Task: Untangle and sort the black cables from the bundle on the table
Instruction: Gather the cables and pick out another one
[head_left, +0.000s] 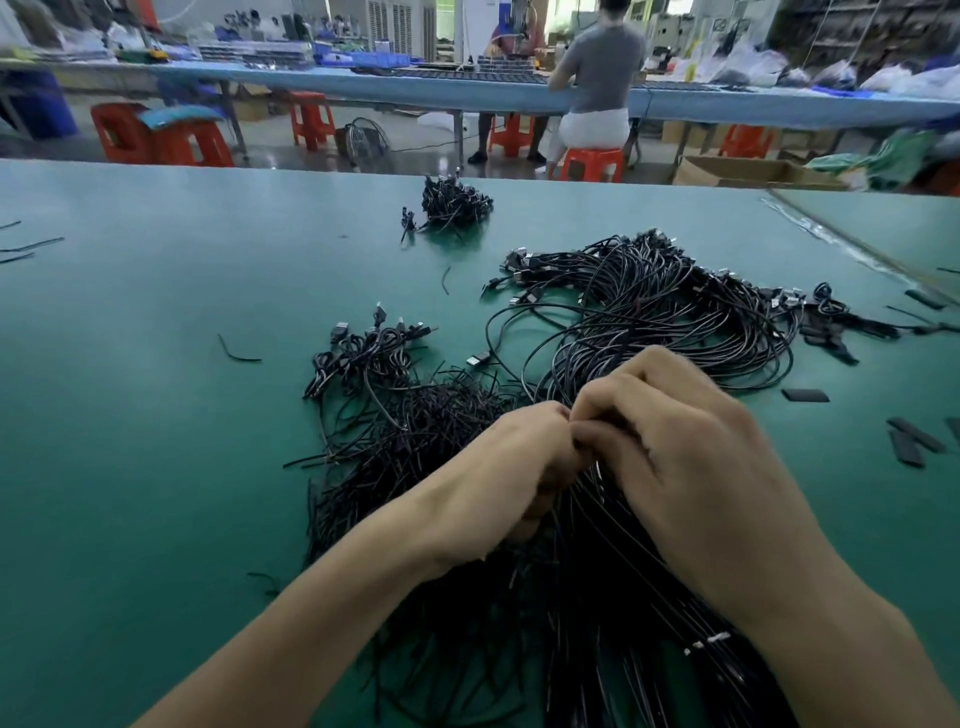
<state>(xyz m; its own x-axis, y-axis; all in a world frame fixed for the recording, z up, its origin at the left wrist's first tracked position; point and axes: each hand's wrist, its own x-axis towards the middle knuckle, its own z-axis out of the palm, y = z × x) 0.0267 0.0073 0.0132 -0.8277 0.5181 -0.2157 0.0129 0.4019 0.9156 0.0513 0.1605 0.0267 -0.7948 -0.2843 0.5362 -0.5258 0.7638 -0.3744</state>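
Observation:
A large tangle of black cables (665, 322) with plug ends loops across the green table (130, 415) at centre right, its strands running toward me under my hands. My left hand (514, 462) and my right hand (675, 441) meet knuckle to knuckle over those strands, fingers curled down around a bunch of black cables (597, 525). A heap of short black ties (415, 441) lies to the left of my left hand. Behind it sits a small group of coiled cables (363, 353). A further small coiled pile (454, 202) lies near the table's far edge.
Flat black strips (914, 441) lie scattered at the right. Loose single ties (239, 353) lie on the left half of the table. Beyond the far edge are red stools (161, 137), another long bench and a seated person (597, 78) facing away.

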